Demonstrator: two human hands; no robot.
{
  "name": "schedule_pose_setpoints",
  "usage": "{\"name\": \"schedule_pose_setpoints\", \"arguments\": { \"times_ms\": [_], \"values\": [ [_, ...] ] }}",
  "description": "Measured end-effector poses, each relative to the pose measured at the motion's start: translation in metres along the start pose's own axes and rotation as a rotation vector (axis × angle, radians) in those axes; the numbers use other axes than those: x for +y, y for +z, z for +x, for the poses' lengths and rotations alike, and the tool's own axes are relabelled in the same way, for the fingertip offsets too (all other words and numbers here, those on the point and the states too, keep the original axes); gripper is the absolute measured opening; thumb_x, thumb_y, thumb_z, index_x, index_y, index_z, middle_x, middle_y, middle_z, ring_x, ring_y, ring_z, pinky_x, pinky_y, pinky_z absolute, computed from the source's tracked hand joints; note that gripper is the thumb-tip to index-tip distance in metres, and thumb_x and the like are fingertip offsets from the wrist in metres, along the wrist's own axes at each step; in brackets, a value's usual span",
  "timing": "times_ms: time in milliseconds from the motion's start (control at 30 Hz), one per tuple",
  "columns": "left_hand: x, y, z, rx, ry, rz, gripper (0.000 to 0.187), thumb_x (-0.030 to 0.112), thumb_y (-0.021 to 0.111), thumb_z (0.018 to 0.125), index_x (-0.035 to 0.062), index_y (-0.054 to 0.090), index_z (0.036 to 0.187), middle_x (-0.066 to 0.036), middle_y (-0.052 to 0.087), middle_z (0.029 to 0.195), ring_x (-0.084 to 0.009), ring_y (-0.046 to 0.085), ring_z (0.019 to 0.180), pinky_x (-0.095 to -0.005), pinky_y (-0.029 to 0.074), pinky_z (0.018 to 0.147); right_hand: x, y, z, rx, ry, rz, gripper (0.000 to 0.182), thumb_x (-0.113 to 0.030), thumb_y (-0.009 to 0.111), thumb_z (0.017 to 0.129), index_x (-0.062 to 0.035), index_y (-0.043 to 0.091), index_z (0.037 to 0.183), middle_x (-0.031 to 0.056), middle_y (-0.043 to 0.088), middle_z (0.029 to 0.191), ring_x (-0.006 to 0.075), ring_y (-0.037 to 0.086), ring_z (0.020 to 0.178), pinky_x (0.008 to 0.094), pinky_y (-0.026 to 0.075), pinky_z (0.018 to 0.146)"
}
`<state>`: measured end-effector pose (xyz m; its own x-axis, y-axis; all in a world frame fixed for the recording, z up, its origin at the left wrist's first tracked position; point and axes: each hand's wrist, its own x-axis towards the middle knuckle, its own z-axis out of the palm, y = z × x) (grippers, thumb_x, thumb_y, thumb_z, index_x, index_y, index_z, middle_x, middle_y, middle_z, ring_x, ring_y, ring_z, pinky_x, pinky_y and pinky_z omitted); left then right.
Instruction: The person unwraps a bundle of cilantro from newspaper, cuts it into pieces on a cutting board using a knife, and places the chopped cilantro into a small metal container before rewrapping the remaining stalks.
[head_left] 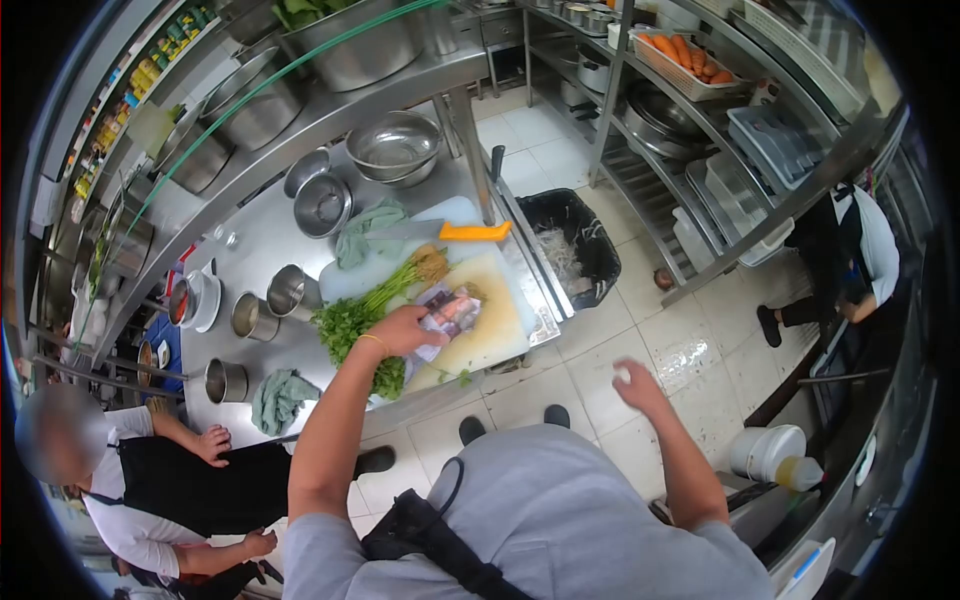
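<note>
My left hand (400,330) is closed on the near edge of a clear plastic packet (462,312) with pinkish and dark pieces inside. The packet lies on a pale cutting board (500,345). Under and beside my left wrist spreads a bunch of leafy green herbs (345,325), its stems and roots pointing away over the board. Beyond the herbs rests a knife with a yellow handle (475,232), its blade toward a green cloth (368,235). Out to the right, my right hand (640,387) hangs above the tiled floor, fingers loosely bent and apart, holding nothing.
Metal bowls (393,148) and steel pots (293,290) stand on the steel table. A black-lined bin (575,250) sits past its right end. Shelving with a basket of carrots (690,60) is at the back right. Co-workers stand left, in a black apron (205,485), and far right.
</note>
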<state>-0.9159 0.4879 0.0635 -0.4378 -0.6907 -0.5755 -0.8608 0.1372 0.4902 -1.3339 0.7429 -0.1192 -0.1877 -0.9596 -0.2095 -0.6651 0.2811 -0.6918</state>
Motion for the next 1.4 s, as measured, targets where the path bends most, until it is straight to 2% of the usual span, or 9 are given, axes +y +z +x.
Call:
{"name": "schedule_pose_setpoints", "arguments": {
  "times_ms": [100,200,400,633,833,933,1100,1200,1400],
  "values": [
    [-0.016,0.014,-0.001,0.351,0.147,-0.187,0.054,0.033,0.080,0.076,-0.0004,0.066,0.116,-0.023,0.068,0.119,-0.0346,0.066,0.103,-0.0404,0.051,0.091,0.063,0.023,-0.071,-0.120,0.201,0.016,0.031,-0.019,0.070,0.084,-0.0019,0.069,0.109,0.0237,0.069,0.113,0.0391,0.064,0.115,0.0439,0.049,0.102],
    [-0.008,0.030,0.001,0.520,0.241,0.220,0.055,0.025,0.077,0.077,-0.0049,0.061,0.119,-0.023,0.068,0.111,-0.0365,0.065,0.100,-0.0426,0.052,0.091,0.108,0.046,-0.125,-0.153,0.292,-0.113,0.035,-0.025,0.072,0.082,-0.0011,0.068,0.107,0.0224,0.072,0.098,0.0361,0.070,0.093,0.0420,0.055,0.082],
    [-0.002,0.069,0.011,0.943,0.254,0.748,0.064,0.031,0.075,0.074,-0.0075,0.054,0.121,-0.022,0.065,0.109,-0.0373,0.064,0.101,-0.0448,0.049,0.096,0.105,0.032,-0.111,-0.304,0.459,0.014,0.034,-0.023,0.071,0.082,-0.0010,0.070,0.108,0.0250,0.071,0.105,0.0381,0.069,0.105,0.0431,0.054,0.093],
    [0.002,0.025,0.021,0.689,0.126,0.538,0.055,0.034,0.077,0.075,-0.0027,0.057,0.112,-0.021,0.068,0.105,-0.0391,0.068,0.096,-0.0455,0.055,0.084,0.028,-0.001,-0.036,-0.024,0.197,-0.013,0.035,-0.023,0.068,0.085,-0.0030,0.068,0.114,0.0261,0.069,0.114,0.0402,0.066,0.114,0.0431,0.052,0.097],
    [0.034,-0.028,-0.024,0.843,0.189,-0.286,0.047,0.024,0.074,0.083,-0.0060,0.061,0.118,-0.021,0.073,0.099,-0.0331,0.072,0.086,-0.0400,0.058,0.081,-0.194,-0.011,0.032,-0.012,-0.201,0.390,0.032,-0.020,0.066,0.093,-0.0032,0.063,0.121,0.0172,0.071,0.109,0.0251,0.069,0.089,0.0364,0.054,0.083],
    [0.047,-0.030,-0.032,0.580,0.312,-1.232,0.038,0.017,0.069,0.091,-0.0061,0.061,0.120,-0.009,0.071,0.103,-0.0176,0.070,0.088,-0.0328,0.057,0.079,-0.289,0.005,0.068,0.090,-0.456,0.616,0.026,-0.018,0.065,0.097,-0.0010,0.062,0.115,0.0119,0.070,0.098,0.0198,0.065,0.081,0.0340,0.052,0.075],
    [0.056,0.002,-0.038,0.489,0.412,-1.404,0.040,0.019,0.071,0.092,-0.0034,0.060,0.123,-0.008,0.070,0.107,-0.0172,0.069,0.093,-0.0327,0.056,0.084,-0.353,0.010,0.076,-0.042,-0.317,0.857,0.021,-0.018,0.063,0.098,0.0012,0.058,0.106,0.0103,0.066,0.088,0.0201,0.062,0.077,0.0359,0.049,0.070],
    [0.055,0.027,-0.045,0.439,0.398,-1.296,0.039,0.017,0.074,0.092,-0.0009,0.061,0.124,-0.007,0.070,0.109,-0.0165,0.067,0.097,-0.0326,0.054,0.088,-0.351,0.026,0.060,0.141,-0.460,0.530,0.021,-0.021,0.058,0.099,-0.0006,0.057,0.100,0.0231,0.066,0.087,0.0416,0.064,0.083,0.0470,0.049,0.072],
    [0.022,0.040,-0.071,0.339,0.312,-1.400,0.036,0.011,0.072,0.092,0.0030,0.061,0.125,-0.005,0.069,0.111,-0.0171,0.067,0.099,-0.0342,0.056,0.088,-0.349,0.027,0.048,-0.137,-0.598,0.410,0.024,-0.019,0.061,0.097,-0.0010,0.061,0.114,0.0189,0.069,0.099,0.0333,0.065,0.089,0.0418,0.051,0.080]
  ]
}}
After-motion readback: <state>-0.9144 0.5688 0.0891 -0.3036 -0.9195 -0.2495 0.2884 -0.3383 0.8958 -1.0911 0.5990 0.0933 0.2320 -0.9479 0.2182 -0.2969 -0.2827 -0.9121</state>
